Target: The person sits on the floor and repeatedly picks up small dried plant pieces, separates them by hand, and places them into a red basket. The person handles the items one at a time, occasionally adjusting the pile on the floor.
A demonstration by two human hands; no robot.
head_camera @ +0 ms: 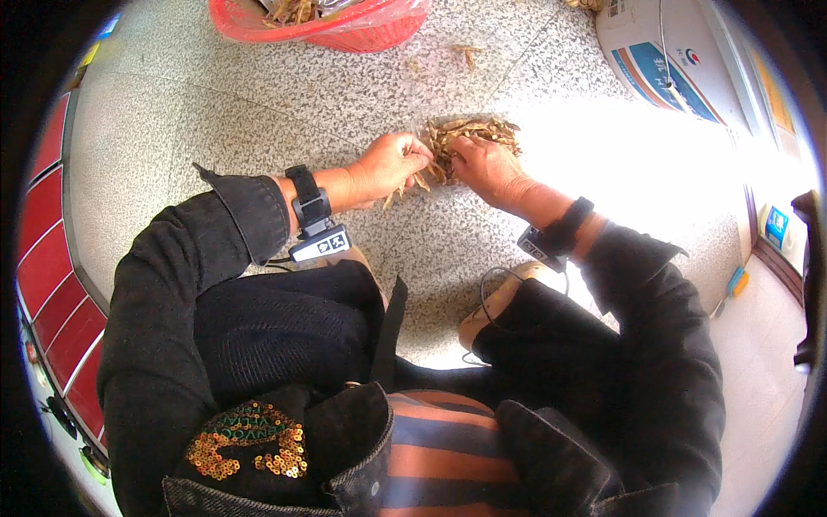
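A heap of dried brown bean pods (475, 129) lies on the speckled floor, seemingly in or on clear plastic. My left hand (391, 165) is at the heap's left edge, with thumb and fingers pinched together on a few dry pods (421, 181). Some pod ends poke out below that hand. My right hand (488, 169) rests on the near side of the heap, fingers bent down into the pods. Its fingertips are partly hidden, so whether it grips any pod does not show.
A red plastic basket (381, 29) holding pods and clear plastic stands at the far side. Loose pods (468, 55) lie near it. A printed white container (672, 64) stands at far right, red-fronted cabinets (48, 220) at left. Glare washes out the floor right of the heap.
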